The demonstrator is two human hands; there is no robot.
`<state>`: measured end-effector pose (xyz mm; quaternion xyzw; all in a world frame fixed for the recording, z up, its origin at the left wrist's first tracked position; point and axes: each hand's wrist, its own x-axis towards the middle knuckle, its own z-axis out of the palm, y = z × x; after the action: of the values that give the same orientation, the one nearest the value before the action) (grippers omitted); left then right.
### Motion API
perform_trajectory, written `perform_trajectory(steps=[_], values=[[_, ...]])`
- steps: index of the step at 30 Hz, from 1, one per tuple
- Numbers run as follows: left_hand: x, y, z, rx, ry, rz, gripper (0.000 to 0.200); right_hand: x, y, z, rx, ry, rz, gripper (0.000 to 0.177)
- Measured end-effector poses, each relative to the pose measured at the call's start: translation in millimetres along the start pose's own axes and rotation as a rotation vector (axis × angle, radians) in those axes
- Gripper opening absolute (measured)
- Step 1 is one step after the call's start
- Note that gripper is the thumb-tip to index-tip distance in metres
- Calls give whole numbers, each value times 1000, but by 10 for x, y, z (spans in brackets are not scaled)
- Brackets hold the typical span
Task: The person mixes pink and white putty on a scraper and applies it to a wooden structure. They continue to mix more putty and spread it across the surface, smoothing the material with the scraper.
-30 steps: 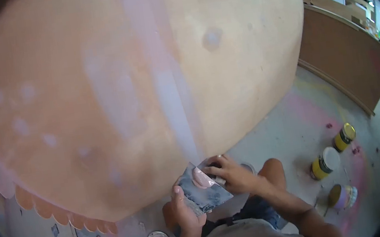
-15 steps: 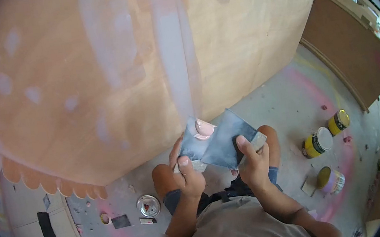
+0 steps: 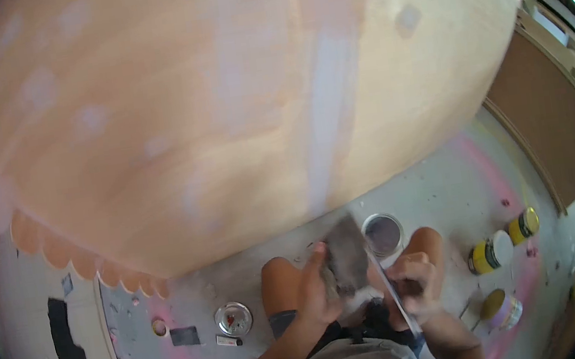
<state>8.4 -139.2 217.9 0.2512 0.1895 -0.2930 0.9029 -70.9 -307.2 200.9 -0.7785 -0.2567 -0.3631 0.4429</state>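
My left hand [image 3: 313, 294] is closed around a wide putty knife [image 3: 347, 255], its greyish blade pointing up and away from me. Close beside it, my right hand [image 3: 417, 280] grips a second putty knife [image 3: 388, 279], turned so that its blade shows nearly edge-on; motion blurs it. Between my knees and the panel, a round open tin [image 3: 383, 234] with a grey inside stands on the floor, just beyond the right blade. Ahead rises a large curved wooden panel [image 3: 262, 154] with pale filler patches and a vertical pale strip [image 3: 325, 109].
Yellow cans [image 3: 487, 255] and a tipped open tub [image 3: 501, 309] are at the right. On the left floor are a glass ashtray [image 3: 234, 319], a small box [image 3: 229, 340] and a dark sheet [image 3: 185, 336]. A brown board [image 3: 548, 116] leans far right.
My hands have tilted the blades, the right one now edge-on. The pink filler on the left blade no longer shows. The open tin has come into sight, and the view has shifted left.
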Motion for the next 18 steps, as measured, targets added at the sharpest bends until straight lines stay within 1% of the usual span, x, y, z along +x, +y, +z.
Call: perform_trajectory(steps=[1, 2, 3, 4, 5, 6, 7, 9, 10, 11, 12, 13, 14, 15, 17, 18], values=[[23, 19, -117, 24, -340, 4, 44, 84, -63, 93, -29, -55, 51, 43], [-8, -38, -192, 113, -359, 65, 45, 176, -226, 147, -270, -69, 237, 40], [-77, -59, -192, 202, -372, 128, 47, 200, -80, 136, -281, -194, 498, 39], [-107, -55, -249, 191, -360, 141, 47, 114, 11, 144, -316, -175, 496, 39], [-136, -66, -325, 200, -435, 143, 45, 26, 103, 153, -351, -156, 494, 40], [-136, -68, -355, 206, -515, 150, 43, 146, -88, 158, -345, -89, 356, 39], [-176, 11, -256, 101, -428, 74, 40, 262, -280, 162, -349, -26, 218, 37], [-142, 22, -224, 80, -380, 86, 41, 136, -47, 391, 79, 125, -89, 37], [-130, 21, -235, 75, -346, 85, 42, 75, 71, 505, 268, 150, -257, 38], [-166, 37, -300, 130, -398, 60, 42, -263, 309, 562, 214, 212, 226, 39], [-200, 54, -363, 186, -451, 37, 43, -314, 330, 562, 176, 243, 471, 41], [-227, 54, -403, 369, -446, 167, 43, -361, 349, 564, 152, 264, 716, 42], [-261, 41, -448, 549, -435, 294, 42, -398, 357, 509, 238, 311, 830, 40], [-292, 74, -455, 539, -422, 287, 42, -344, 294, 457, 321, 356, 949, 38], [-292, 207, -406, 82, -414, 53, 42, -48, 15, 394, 904, 600, 1077, 36], [-260, 176, -469, 73, -400, 48, 42, -120, -37, 417, 812, 536, 888, 34]])
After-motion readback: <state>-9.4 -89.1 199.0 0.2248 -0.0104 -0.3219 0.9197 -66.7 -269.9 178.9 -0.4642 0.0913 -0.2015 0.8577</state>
